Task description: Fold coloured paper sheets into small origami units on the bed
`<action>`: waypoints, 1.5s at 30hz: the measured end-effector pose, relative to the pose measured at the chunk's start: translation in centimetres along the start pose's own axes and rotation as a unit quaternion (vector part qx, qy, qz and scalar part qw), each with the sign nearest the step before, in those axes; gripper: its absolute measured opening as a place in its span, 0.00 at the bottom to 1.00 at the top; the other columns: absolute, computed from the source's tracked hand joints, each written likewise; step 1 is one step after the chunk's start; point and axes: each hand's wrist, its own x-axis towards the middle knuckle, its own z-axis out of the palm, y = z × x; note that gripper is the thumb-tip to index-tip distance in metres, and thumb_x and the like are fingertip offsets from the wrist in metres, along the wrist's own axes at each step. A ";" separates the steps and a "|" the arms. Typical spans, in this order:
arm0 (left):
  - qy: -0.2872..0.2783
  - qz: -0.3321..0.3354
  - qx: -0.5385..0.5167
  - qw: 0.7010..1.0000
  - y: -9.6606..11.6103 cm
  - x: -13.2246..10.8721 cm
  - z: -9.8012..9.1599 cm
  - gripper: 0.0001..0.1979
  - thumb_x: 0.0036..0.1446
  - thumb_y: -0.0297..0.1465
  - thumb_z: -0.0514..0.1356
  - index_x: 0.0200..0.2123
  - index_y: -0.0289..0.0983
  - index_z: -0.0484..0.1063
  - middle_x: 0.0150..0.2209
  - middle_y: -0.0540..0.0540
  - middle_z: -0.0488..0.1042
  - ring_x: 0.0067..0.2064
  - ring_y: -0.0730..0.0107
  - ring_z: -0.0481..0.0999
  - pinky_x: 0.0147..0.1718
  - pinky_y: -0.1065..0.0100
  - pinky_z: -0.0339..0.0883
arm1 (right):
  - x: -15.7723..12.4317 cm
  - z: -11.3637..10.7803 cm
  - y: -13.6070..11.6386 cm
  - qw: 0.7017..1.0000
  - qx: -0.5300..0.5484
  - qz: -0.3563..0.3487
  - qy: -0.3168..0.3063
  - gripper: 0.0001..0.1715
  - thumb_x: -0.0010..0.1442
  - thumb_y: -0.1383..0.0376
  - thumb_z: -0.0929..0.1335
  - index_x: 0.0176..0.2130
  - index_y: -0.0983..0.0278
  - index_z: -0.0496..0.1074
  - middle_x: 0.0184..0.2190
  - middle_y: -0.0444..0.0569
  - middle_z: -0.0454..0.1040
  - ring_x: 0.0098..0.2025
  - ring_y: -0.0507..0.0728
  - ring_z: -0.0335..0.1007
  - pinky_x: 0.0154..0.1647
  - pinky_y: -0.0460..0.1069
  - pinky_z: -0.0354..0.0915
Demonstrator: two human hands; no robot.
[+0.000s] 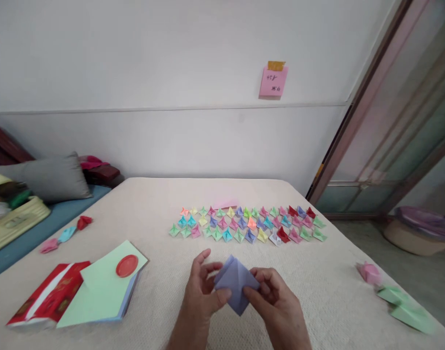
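A purple sheet of origami paper (237, 282), folded into a layered diamond with a crease down its middle, is held up between my two hands just above the table. My left hand (204, 291) pinches its left corner, thumb on the front face and index finger raised away from it. On the other side, my right hand (275, 301) grips the right corner with the thumb pressed near the centre. The fingertips behind the paper are hidden. Beyond my hands, several small folded paper pieces (227, 235) in many colours stand in rows.
On the left lie a stack of pale green paper (102, 291), a red round lid (127, 266) on it, and a red packet (49, 294). Folded pieces, one pink (369, 273) and some green (404, 307), sit by the table's right edge. A pink note (273, 81) is taped to the wall.
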 end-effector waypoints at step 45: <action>-0.108 -0.113 -0.010 0.988 0.5 -0.6 0.7 0.14 0.43 0.32 0.68 0.35 0.31 0.79 0.28 0.43 0.77 0.30 0.64 0.74 0.33 0.66 0.65 | 0.4 -0.3 0.3 0.993 -0.002 0.089 -0.073 0.13 0.49 0.57 0.71 0.23 0.65 0.72 0.18 0.41 0.63 0.24 0.51 0.57 0.27 0.46 0.55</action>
